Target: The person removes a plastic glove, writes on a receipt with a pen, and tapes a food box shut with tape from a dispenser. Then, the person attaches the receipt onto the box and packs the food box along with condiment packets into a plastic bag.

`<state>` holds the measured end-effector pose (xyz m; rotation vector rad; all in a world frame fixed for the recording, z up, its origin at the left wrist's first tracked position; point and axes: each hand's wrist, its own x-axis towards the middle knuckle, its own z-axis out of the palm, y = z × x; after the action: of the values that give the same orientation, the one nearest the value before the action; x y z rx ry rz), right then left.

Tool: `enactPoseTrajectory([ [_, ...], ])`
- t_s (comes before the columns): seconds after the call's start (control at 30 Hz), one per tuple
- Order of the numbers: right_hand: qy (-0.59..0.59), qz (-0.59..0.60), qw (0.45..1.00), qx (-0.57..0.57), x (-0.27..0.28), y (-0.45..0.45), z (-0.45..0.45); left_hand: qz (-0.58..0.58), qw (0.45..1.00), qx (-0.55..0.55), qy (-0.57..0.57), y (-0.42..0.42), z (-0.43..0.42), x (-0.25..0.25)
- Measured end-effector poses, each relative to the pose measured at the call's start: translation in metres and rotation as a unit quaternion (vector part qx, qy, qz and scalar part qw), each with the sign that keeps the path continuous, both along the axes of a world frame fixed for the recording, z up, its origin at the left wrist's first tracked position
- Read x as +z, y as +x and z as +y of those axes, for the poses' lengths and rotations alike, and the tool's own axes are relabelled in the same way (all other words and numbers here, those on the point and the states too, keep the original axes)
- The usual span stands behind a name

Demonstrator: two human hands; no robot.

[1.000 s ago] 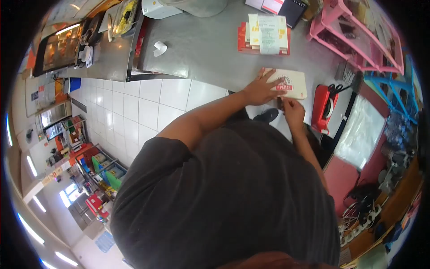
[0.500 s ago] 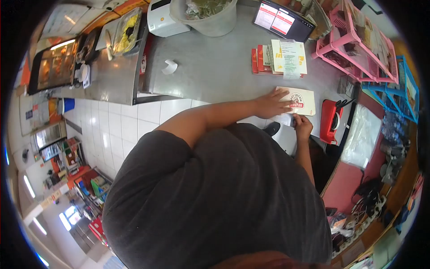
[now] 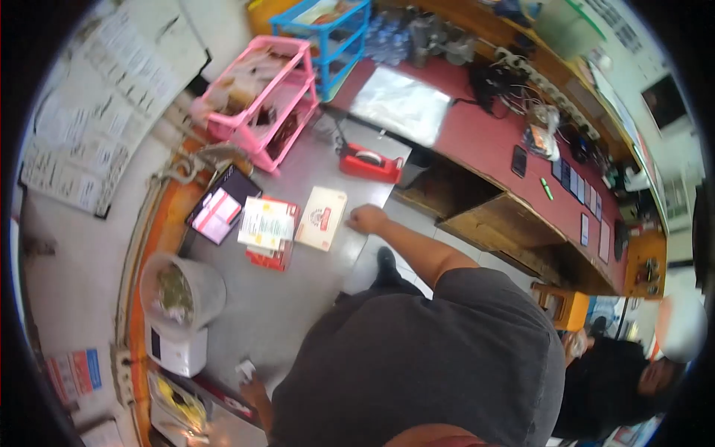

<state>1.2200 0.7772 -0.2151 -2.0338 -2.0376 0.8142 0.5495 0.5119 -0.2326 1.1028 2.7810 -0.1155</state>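
My left hand [image 3: 255,392] is stretched out to the far left of the metal table, its fingers closed on a small piece of white paper [image 3: 246,369]. My right hand [image 3: 369,218] is curled at the table edge, beside a cream cardboard food box [image 3: 322,218] with a round chicken logo. Whatever those curled fingers may hold is hidden. Left of the box lies a stack of red and cream boxes [image 3: 269,258] with a printed slip [image 3: 268,223] on top. A red tape dispenser [image 3: 371,163] stands beyond the right hand.
A tablet [image 3: 223,205], a pale bucket [image 3: 202,294] and a white printer [image 3: 181,350] line the wall side. Pink [image 3: 277,141] and blue racks [image 3: 339,45] stand at the back. Phones [image 3: 519,160] lie on the red counter [image 3: 488,138]. Another person [image 3: 607,387] is at lower right.
The view has swung to the right. My left hand has left the cream box and reached the white paper on the far left. My right hand stays near the box, now slightly away from it.
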Motion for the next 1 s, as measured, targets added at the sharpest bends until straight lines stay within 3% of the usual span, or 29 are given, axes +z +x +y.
enactPoseTrajectory([
  [0.03,0.012,0.006,1.000,-0.015,0.004,-0.005,0.002,-0.112,0.993,-0.032,-0.004,0.002,0.009,0.018],
  [0.13,0.035,0.017,0.998,-0.041,0.015,-0.009,-0.032,-0.121,0.990,-0.064,0.040,-0.006,0.017,-0.009],
  [0.2,0.044,0.044,0.997,-0.046,0.019,-0.016,-0.055,-0.154,0.976,-0.140,0.067,0.007,0.035,-0.010],
  [0.3,-0.048,0.156,0.987,0.011,0.039,-0.035,-0.086,-0.253,0.890,-0.335,0.175,0.049,0.061,-0.015],
  [0.37,-0.080,0.284,0.954,0.048,0.041,-0.057,-0.101,-0.477,0.842,-0.198,0.154,0.132,0.096,0.057],
  [0.4,-0.151,0.321,0.934,0.036,0.076,-0.071,-0.102,-0.561,0.807,-0.111,0.147,0.176,0.113,0.095],
  [0.43,-0.224,0.357,0.907,0.025,0.113,-0.088,-0.101,-0.618,0.767,-0.068,0.160,0.197,0.125,0.100],
  [0.47,-0.225,0.439,0.869,0.043,0.095,-0.104,-0.099,-0.609,0.757,-0.133,0.194,0.231,0.140,0.129],
  [0.5,-0.259,0.524,0.810,0.044,0.116,-0.118,-0.094,-0.647,0.708,-0.170,0.226,0.266,0.153,0.164],
  [0.53,-0.298,0.539,0.787,0.023,0.135,-0.127,-0.089,-0.654,0.664,-0.244,0.268,0.287,0.169,0.170],
  [0.57,-0.325,0.611,0.721,-0.027,0.142,-0.136,-0.087,-0.631,0.631,-0.323,0.316,0.312,0.181,0.191],
  [0.6,-0.367,0.645,0.670,-0.027,0.161,-0.143,-0.083,-0.518,0.661,-0.445,0.311,0.300,0.197,0.172],
  [0.63,-0.335,0.655,0.677,-0.018,0.164,-0.148,-0.081,-0.515,0.683,-0.432,0.285,0.301,0.205,0.164],
  [0.67,-0.308,0.647,0.697,-0.011,0.165,-0.148,-0.076,-0.513,0.665,-0.439,0.320,0.313,0.213,0.183],
  [0.7,-0.275,0.661,0.697,-0.040,0.171,-0.147,-0.071,-0.566,0.574,-0.463,0.370,0.318,0.229,0.190],
  [0.77,-0.227,0.709,0.661,-0.089,0.167,-0.139,-0.066,-0.548,0.585,-0.470,0.370,0.312,0.242,0.194],
  [0.8,-0.178,0.719,0.666,-0.090,0.158,-0.131,-0.061,-0.543,0.595,-0.474,0.354,0.305,0.244,0.198],
  [0.83,-0.089,0.660,0.725,-0.173,0.185,-0.142,-0.053,-0.537,0.608,-0.459,0.363,0.296,0.244,0.199],
  [0.87,-0.102,0.613,0.764,-0.174,0.152,-0.120,-0.033,-0.608,0.590,-0.427,0.315,0.288,0.244,0.198],
  [0.9,0.026,0.436,0.884,-0.167,0.128,-0.102,-0.016,-0.677,0.564,-0.392,0.265,0.280,0.242,0.197],
  [0.93,0.114,0.277,0.936,-0.186,0.106,-0.087,-0.004,-0.674,0.571,-0.380,0.274,0.269,0.242,0.194],
  [0.97,0.205,0.114,0.960,-0.155,0.071,-0.051,0.013,-0.715,0.582,-0.337,0.191,0.268,0.238,0.198],
  [1.0,0.206,0.059,0.968,-0.127,0.062,-0.039,0.022,-0.756,0.579,-0.285,0.106,0.259,0.235,0.197],
])
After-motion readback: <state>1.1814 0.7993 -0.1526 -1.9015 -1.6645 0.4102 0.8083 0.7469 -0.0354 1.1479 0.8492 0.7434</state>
